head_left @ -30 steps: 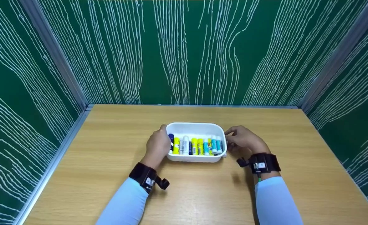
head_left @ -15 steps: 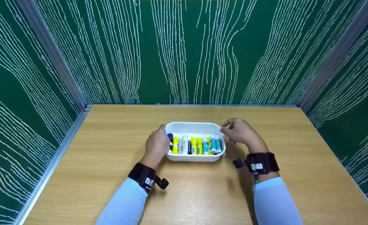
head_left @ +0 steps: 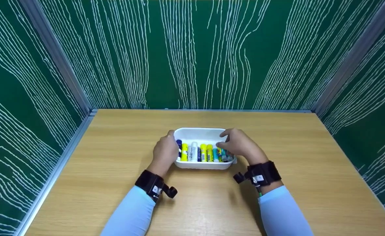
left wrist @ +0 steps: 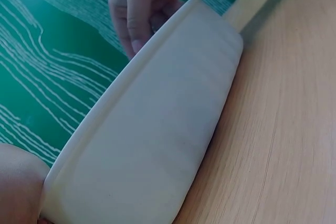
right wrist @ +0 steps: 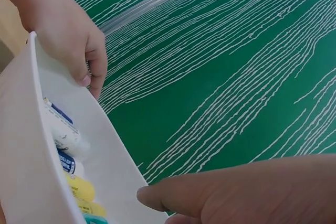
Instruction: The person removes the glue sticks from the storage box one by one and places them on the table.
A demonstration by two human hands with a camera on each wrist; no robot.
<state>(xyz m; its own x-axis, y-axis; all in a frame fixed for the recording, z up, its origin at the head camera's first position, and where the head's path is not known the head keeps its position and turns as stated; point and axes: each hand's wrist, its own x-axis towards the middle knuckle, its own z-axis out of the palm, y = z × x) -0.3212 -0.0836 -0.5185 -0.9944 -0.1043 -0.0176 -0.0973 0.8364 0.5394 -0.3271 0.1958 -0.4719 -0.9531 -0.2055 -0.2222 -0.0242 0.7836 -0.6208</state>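
Note:
A white plastic bin (head_left: 204,166) sits on the table, holding a row of glue sticks (head_left: 210,153) in yellow, white, navy and teal. My left hand (head_left: 165,150) grips the bin's left end, fingers curled over the rim in the right wrist view. Over the right end of the bin is my right hand (head_left: 241,144), its thumb and forefinger spread apart above the teal glue sticks (head_left: 215,155). In the right wrist view the right thumb (right wrist: 168,192) reaches over the bin's opening. The other right fingertips are partly hidden behind the bin wall in the left wrist view.
The wooden table (head_left: 199,203) runs up to green panels (head_left: 166,65) with wavy white lines on three sides. Grey metal posts (head_left: 61,55) stand at the corners. A small whitish piece (head_left: 234,161) shows beside the bin's right end.
My right hand has risen from beside the bin's right end and moved left over its opening. My left hand keeps its hold, and the bin stays in place.

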